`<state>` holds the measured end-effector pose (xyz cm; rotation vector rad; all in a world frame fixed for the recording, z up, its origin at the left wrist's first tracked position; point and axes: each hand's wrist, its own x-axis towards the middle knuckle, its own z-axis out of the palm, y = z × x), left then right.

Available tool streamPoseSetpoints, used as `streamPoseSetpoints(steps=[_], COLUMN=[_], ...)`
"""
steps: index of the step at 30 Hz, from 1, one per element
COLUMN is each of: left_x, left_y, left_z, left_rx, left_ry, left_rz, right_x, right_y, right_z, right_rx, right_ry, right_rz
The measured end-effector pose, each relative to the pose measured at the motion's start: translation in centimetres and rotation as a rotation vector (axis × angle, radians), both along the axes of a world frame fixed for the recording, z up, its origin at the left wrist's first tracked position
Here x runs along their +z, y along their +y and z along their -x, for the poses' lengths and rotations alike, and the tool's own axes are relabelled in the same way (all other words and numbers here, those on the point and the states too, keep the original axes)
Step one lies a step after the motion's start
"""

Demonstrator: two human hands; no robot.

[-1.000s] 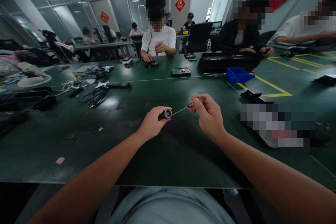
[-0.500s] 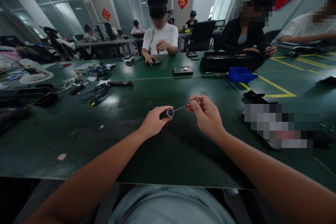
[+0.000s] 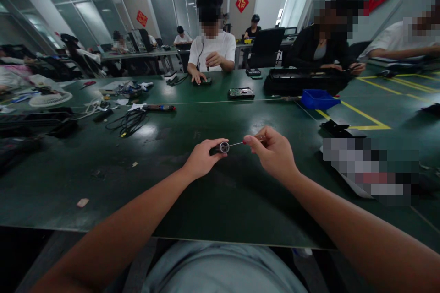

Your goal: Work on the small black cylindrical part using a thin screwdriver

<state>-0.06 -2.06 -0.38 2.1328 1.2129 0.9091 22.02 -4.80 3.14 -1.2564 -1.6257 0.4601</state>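
My left hand [image 3: 202, 159] is closed round a small dark cylinder [image 3: 223, 147] whose silvery round end faces right. My right hand [image 3: 273, 152] pinches a thin screwdriver [image 3: 248, 140] with a reddish handle, and its slim metal shaft points left with the tip at the cylinder's end. Both hands hover just above the dark green table [image 3: 192, 201], close together, near the middle of the view.
A tangle of black cables [image 3: 127, 123] and a pen-like tool [image 3: 158, 108] lie left of centre. A circuit board [image 3: 241, 93], a blue bin [image 3: 318, 99] and a long black case [image 3: 302, 81] sit further back. Other people work across the table.
My right hand has drawn nearer to my left, so less of the screwdriver shaft shows between them. The view has shifted slightly.
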Motion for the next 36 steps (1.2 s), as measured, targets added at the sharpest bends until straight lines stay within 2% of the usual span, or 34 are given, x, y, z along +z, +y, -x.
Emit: streamPoseSetpoints(steps=[6,11,17,26,36], left_x=[-0.14,-0.09,-0.12,-0.21,-0.27], left_y=[0.08,0.01,0.05,0.26,0.32], left_z=[0.02,-0.06,0.03,0.12,0.26], left_rx=[-0.010,-0.013,-0.028,-0.022,-0.017], left_ry=[-0.022,-0.012,0.004,0.018,0.020], left_rz=[0.006,0.005,-0.006,-0.012,-0.033], right_x=[-0.62,-0.70,-0.18,0.00,-0.07], right_y=[-0.27,-0.46,-0.60,-0.66,-0.57], right_z=[-0.13,-0.13,0.17,0.04,0.08], right_rx=[0.127,0.171,0.124,0.211,0.175], right_ry=[0.032,0.000,-0.053,-0.091,-0.091], right_rz=[-0.044,-0.078,-0.018,-0.032,0.014])
